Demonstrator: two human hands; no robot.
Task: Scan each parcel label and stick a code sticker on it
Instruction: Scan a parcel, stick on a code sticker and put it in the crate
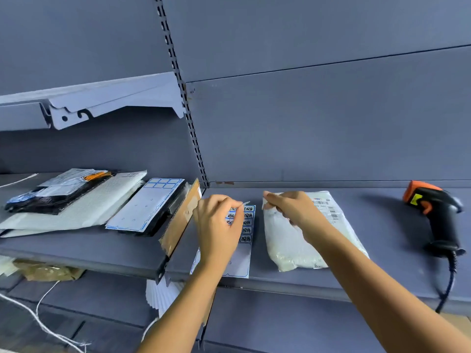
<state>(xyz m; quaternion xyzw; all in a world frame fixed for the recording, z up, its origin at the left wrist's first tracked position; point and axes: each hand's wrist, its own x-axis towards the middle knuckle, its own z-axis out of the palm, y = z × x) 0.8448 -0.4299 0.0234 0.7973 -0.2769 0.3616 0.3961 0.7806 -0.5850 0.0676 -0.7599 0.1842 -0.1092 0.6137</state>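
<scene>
Both hands worked over a grey-blue metal shelf (356,281) backed by a matching panel wall (305,123), with a slotted upright (193,138) rising behind the left hand. The left hand (219,225) lay curled on a sheet of code stickers (246,230), its fingers pinched at the sheet's far edge on what looked like a sticker corner, though that was too small to be sure. The right hand (290,207) hovered just beside it, thumb and forefinger pressed together over the far left corner of a white parcel bag (288,240); whether they held anything could not be told. That parcel lay flat under the right forearm, its printed shipping label (327,207) just beyond the right wrist. Well to the right of the right hand, a black and orange barcode scanner (438,217) rested on the shelf, its cord (448,281) dropping over the front edge. Left of the left hand, on the neighbouring shelf section, sat a used sticker sheet (147,205) on a dark parcel, a brown cardboard envelope (181,217) leaning beside it, and a stack of padded mailers (76,207). A bracket (102,105) jutted out overhead.
</scene>
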